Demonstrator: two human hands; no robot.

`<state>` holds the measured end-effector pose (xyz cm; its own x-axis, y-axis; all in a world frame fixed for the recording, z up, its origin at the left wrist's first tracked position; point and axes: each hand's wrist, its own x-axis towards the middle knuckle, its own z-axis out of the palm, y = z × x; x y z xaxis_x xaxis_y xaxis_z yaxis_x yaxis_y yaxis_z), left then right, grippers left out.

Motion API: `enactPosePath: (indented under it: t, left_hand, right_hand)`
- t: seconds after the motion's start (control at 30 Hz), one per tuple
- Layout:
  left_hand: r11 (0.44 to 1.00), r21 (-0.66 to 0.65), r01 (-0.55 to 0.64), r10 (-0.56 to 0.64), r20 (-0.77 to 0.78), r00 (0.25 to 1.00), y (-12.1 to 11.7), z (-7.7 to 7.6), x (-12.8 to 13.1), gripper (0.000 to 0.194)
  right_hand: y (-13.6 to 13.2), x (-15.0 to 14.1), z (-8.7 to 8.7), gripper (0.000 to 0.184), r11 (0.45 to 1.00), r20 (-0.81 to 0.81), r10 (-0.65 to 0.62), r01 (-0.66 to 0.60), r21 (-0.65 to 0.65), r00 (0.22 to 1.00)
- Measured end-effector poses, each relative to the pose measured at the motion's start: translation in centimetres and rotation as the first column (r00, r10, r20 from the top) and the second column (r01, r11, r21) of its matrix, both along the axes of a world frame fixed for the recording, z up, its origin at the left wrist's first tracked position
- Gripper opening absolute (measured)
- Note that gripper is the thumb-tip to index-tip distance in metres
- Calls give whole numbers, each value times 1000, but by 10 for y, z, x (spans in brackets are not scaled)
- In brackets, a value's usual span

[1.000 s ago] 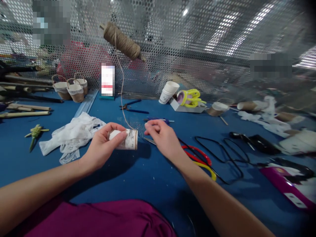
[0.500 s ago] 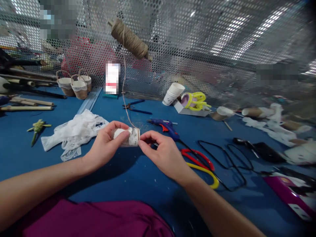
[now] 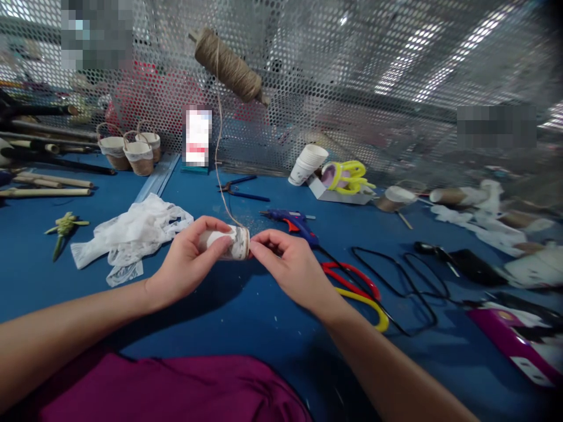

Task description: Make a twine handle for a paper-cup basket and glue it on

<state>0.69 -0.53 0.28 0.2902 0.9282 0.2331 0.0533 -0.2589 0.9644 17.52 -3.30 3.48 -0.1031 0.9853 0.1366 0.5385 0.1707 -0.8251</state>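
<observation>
My left hand is wrapped round a small white paper cup with a grey print, lying on its side above the table. Twine hangs from a spool and runs down to the cup's right end, where a brown band of it circles the edge. The thumb and fingers of my right hand pinch at that same end; their exact hold on cup or twine is partly hidden. Just beyond the right hand lies a blue glue gun. Scissors with red and yellow handles are partly under the right forearm.
White lace lies to the left, near a green woven piece. Small handled baskets, pliers, stacked paper cups and a yellow-handled tool stand or lie behind. A black cord loops at right.
The cup has turned a little in my hands, so more grey print shows. The fingertips of my right hand have shifted slightly on its end. The whole view has moved slightly.
</observation>
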Motion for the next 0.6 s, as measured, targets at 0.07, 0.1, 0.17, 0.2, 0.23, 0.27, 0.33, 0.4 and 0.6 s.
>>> enactPosePath:
  t: [0.07,0.1,0.17,0.2,0.23,0.27,0.33,0.4,0.6]
  left_hand:
    - [1000,21,4,-4,-13,1000,0,-1,0,15]
    - [999,31,8,-7,-20,1000,0,-1,0,15]
    - [999,42,14,-12,-32,999,1,-2,0,15]
    - [999,42,15,-14,-38,999,1,-2,0,16]
    - [999,42,16,-14,-45,999,1,-2,0,16]
    - [999,44,16,-13,-50,999,1,-2,-1,17]
    - [998,54,14,-11,-61,998,1,-2,-1,17]
    - [998,65,12,-8,-69,998,1,-2,-1,16]
    - [997,81,20,-14,-77,997,1,-3,-2,16]
  right_hand:
    - [0,0,0,16,1000,3,4,-4,-2,1000]
    - [0,0,0,16,1000,6,4,-4,-5,1000]
    - [0,0,0,16,1000,13,-1,1,-11,1000]
    - [0,0,0,16,1000,15,-3,3,-11,1000]
    - [0,-1,0,16,1000,17,-4,4,-11,1000]
    - [0,-1,0,16,1000,18,-3,3,-10,1000]
    - [0,-1,-1,16,1000,20,-5,5,-6,1000]
    - [0,-1,-1,15,1000,22,-10,10,-5,1000]
    - [0,0,-1,15,1000,28,-11,11,-16,1000]
